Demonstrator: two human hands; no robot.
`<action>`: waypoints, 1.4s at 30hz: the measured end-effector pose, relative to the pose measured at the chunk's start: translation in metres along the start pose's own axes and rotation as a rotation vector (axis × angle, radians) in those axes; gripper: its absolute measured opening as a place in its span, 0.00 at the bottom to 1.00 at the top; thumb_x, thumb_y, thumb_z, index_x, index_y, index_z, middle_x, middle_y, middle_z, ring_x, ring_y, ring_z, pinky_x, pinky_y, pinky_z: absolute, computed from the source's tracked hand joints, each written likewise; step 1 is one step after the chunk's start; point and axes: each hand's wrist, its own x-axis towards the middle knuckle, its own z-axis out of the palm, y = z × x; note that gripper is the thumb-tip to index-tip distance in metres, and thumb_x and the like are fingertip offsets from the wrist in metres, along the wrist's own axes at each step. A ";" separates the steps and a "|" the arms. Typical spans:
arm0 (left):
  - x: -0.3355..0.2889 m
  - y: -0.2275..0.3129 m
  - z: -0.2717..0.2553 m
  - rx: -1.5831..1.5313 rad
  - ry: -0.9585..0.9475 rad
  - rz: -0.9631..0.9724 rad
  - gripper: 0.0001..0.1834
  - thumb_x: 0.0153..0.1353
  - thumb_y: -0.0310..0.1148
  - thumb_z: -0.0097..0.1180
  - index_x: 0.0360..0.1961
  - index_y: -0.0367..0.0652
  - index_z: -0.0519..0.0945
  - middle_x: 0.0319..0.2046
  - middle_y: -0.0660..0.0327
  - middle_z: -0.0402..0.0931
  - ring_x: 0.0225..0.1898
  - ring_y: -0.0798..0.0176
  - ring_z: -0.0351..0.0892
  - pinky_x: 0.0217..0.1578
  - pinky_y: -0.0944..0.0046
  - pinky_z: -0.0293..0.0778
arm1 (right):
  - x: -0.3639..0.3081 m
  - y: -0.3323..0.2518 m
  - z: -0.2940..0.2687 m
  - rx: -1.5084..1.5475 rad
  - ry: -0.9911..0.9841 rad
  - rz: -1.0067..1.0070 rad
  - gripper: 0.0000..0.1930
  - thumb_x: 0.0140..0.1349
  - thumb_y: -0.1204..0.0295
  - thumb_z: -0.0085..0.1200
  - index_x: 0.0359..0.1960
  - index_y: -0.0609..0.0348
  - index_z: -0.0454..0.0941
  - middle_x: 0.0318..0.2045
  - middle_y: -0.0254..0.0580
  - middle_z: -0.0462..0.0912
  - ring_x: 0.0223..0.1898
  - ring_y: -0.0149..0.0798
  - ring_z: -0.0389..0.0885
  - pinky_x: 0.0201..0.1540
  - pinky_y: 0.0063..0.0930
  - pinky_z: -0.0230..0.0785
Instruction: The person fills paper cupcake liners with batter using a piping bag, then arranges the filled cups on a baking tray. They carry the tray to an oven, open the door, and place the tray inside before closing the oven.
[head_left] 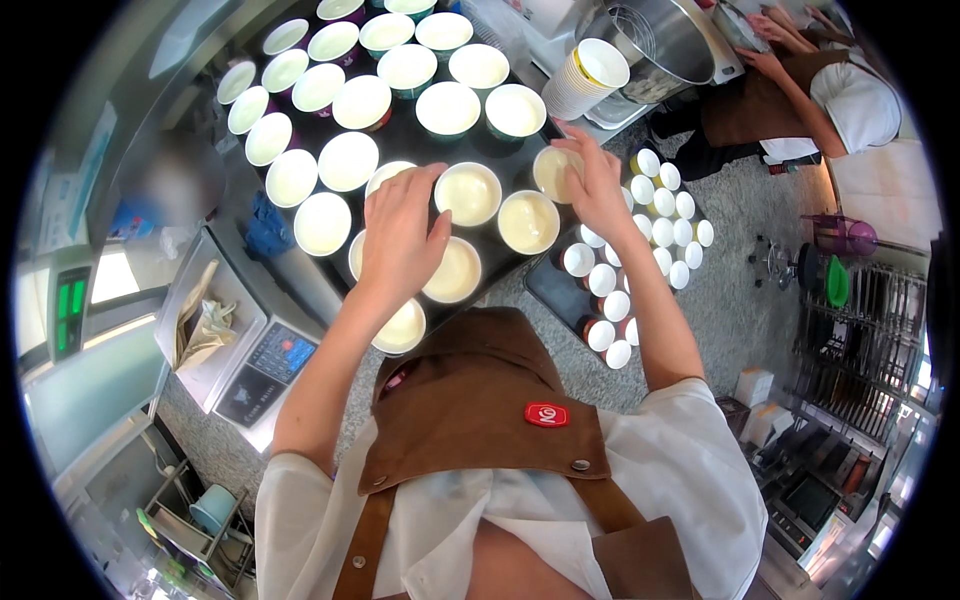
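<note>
Rows of paper cups with pale, creamy contents stand on a dark tray (420, 150) in front of me. My right hand (597, 188) grips a filled paper cup (552, 172) by its right side, at the tray's right edge. My left hand (403, 225) reaches over the near cups, thumb apart from the fingers. Its fingertips and thumb are beside the left rim of another filled cup (469, 194). Partly beneath that hand lie more cups, their rims half hidden. Close to my right hand is a filled cup (529, 222) with a glossy surface.
A stack of nested paper cups (588, 78) stands at the far right beside a steel mixing bowl (655, 40). Lower right, another dark tray (560, 290) holds many small cups. A digital scale (262, 365) sits at left. Another person (790, 105) works at far right.
</note>
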 end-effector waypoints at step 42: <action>0.166 -0.085 0.035 0.517 0.113 -0.321 0.45 0.46 0.45 0.72 0.65 0.47 0.65 0.60 0.50 0.71 0.62 0.50 0.69 0.63 0.48 0.58 | 0.171 0.018 0.063 -0.163 -0.164 -0.240 0.48 0.45 0.66 0.69 0.68 0.60 0.54 0.59 0.57 0.67 0.63 0.57 0.64 0.63 0.52 0.55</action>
